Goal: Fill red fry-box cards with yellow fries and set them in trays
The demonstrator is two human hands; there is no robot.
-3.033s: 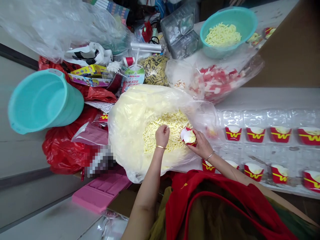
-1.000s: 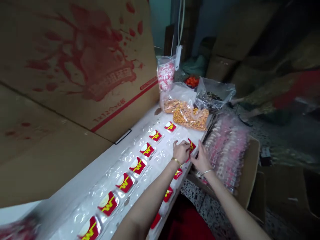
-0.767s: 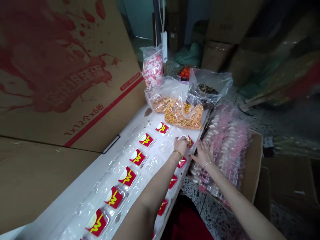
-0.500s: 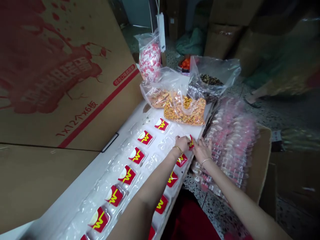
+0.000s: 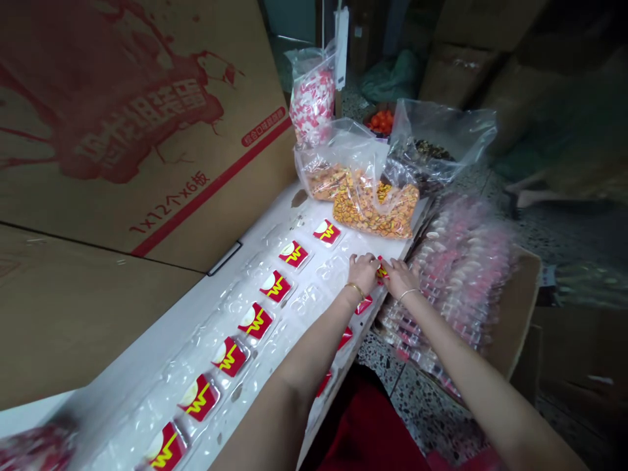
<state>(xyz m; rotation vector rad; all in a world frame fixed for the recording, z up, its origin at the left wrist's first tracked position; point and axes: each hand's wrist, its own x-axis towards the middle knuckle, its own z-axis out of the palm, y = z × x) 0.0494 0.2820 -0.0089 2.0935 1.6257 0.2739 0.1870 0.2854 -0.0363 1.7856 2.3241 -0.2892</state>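
Note:
At the near right edge of the table, my left hand and my right hand meet over a small red card with a yellow zigzag mark. Fingers of both hands are closed at its edges, one hand on either side, and partly cover it. The card lies at the end of a row of clear plastic trays. Just below my hands, another red card sits in a tray pocket. A second row of red-and-white cards runs along the trays to the left.
A large printed carton stands along the left. Bags of orange-yellow pieces, pink-and-white pieces and dark bits stand at the far end. An open box of stacked filled packs is at the right.
The view has shifted, so the table's things sit slightly right and higher. Both hands stay at the same card, and my right hand's fingers have drawn in closer around it.

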